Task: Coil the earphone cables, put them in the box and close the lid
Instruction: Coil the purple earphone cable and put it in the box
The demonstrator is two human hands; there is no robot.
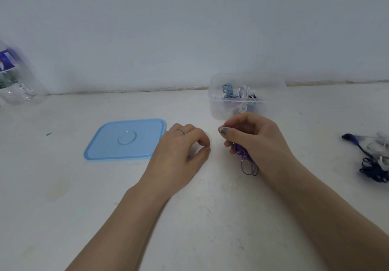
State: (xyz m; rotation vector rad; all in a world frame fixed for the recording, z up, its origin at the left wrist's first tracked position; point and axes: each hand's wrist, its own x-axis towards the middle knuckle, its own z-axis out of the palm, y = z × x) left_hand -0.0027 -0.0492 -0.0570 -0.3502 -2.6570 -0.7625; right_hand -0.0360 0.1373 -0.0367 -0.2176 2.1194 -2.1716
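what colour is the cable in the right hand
Purple; the cable dangles below the right hand, seen in the head view.

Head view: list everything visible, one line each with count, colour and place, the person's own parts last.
box: one, clear plastic, open, far on the table right of centre
coiled earphones: several, light blue, white and dark, inside the box
lid: one, light blue, flat on the table left of the hands
purple earphone: one, purple, bunched in the right hand with loops hanging out
loose earphones: a tangle, dark blue and white, at the right edge
bottle: one, clear plastic with blue label, far left
table: one, white
left hand: one, loosely curled, holding nothing visible, wears a ring
right hand: one, gripping the purple earphone
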